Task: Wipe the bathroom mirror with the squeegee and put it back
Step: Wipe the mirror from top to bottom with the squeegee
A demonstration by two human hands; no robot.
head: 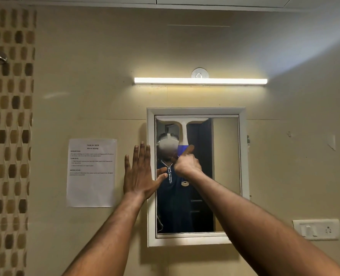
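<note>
A white-framed mirror [226, 156] hangs on the beige wall. A white squeegee [183, 128] with a blue handle section stands upright against the glass, its blade along the mirror's top edge, left of centre. My right hand [187, 163] grips the handle from below, thumb stretched up along it. My left hand [139, 173] lies flat with straight fingers on the wall and the mirror's left frame, thumb reaching onto the glass. The mirror reflects a person in a dark blue shirt.
A lit tube light [200, 81] runs above the mirror. A printed task sheet [91, 173] is taped to the wall on the left. A switch and socket plate [316, 229] sits at lower right. Brown patterned tiles [8, 136] cover the far left.
</note>
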